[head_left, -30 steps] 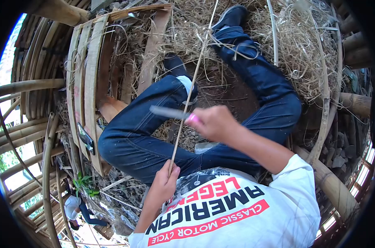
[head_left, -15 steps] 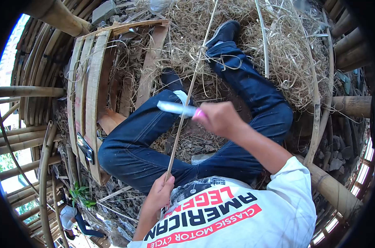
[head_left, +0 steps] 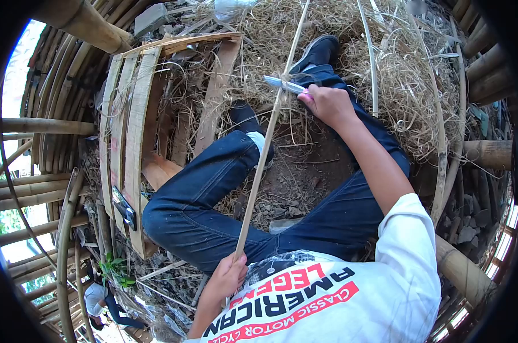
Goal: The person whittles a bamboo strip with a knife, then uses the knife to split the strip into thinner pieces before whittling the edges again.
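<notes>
A person sits cross-legged on bare earth, seen from above. The left hand (head_left: pixel 227 278), at six o'clock, is clenched around the near end of a long thin bamboo strip (head_left: pixel 264 154), as it was half a second ago. The strip runs from that hand up across the bent knee of the jeans (head_left: pixel 207 194) towards twelve o'clock.

The right hand (head_left: pixel 326 104) grips a pink-handled knife (head_left: pixel 284 84), its blade laid across the strip. Half a second ago this hand was at the centre, above the knee. Now the arm is stretched out and the knife has slid far along the strip to twelve o'clock, beside the shoe (head_left: pixel 319 51). Pale shavings (head_left: pixel 407 74) are heaped at one o'clock, and a slatted wooden frame (head_left: pixel 127 131) lies at nine o'clock.
</notes>
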`<state>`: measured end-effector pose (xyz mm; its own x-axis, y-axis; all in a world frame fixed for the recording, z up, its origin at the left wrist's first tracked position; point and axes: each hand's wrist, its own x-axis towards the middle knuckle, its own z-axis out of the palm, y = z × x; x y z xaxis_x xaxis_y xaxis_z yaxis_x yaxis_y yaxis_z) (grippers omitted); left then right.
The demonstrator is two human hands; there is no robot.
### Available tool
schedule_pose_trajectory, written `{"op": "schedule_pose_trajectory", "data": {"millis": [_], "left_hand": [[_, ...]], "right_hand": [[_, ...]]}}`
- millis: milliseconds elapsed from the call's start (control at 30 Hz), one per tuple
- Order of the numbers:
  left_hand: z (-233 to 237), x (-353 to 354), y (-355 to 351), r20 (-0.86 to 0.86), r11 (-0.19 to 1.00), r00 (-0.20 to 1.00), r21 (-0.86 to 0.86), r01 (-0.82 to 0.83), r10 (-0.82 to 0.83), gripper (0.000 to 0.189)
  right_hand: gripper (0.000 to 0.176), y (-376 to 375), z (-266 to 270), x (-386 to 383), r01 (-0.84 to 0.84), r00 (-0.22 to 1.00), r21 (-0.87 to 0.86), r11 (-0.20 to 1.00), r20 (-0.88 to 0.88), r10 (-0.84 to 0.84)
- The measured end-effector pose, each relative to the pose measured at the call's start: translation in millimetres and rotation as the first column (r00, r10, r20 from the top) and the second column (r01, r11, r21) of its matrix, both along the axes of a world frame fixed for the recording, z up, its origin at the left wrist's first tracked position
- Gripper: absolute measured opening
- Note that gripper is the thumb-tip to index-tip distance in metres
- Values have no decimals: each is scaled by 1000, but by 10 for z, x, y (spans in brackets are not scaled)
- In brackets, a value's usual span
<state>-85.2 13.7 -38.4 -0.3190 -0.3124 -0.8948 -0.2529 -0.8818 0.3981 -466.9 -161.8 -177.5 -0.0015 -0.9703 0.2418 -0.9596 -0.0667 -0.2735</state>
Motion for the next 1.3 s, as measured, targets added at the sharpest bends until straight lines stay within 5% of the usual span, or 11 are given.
{"op": "schedule_pose_trajectory", "data": {"millis": [300,400,567,633,667,767,833,900,933,1067,1300], "left_hand": [[19,-9,-40,-10,1000,1000,11,19,-19,20],[-13,-24,-79,-45,999,999,36,15,-13,21],[-21,20,-101,-73,997,996,62,-43,47,22],[-4,28,-131,-116,993,990,98,-65,77,22],[9,35,-130,-157,986,982,140,-86,108,23],[7,13,-116,-156,988,983,134,-75,96,23],[21,10,-124,-142,990,986,121,-76,93,24],[23,15,-118,-128,990,988,117,-75,89,24],[24,29,-121,-112,993,991,102,-57,68,24],[29,47,-116,-78,997,997,77,-20,26,23],[27,13,-119,-30,997,999,70,-14,16,22]], "right_hand": [[39,-58,-16,55,81,997,-72,994,5,-80],[48,-75,-34,164,275,887,25,961,379,-264],[51,-100,-371,341,218,802,22,976,565,-192],[51,-163,-219,392,33,290,262,965,921,-260],[48,-90,-3,339,-152,87,452,879,892,-444],[48,-90,65,305,-266,-17,581,769,795,-607],[47,-97,5,299,-221,110,488,845,873,-475],[41,-16,-13,314,105,852,79,991,507,-131],[42,5,225,301,145,916,208,967,341,-211],[42,-60,343,136,120,992,156,980,22,-124],[48,-143,259,125,23,951,255,967,293,-100]]}}
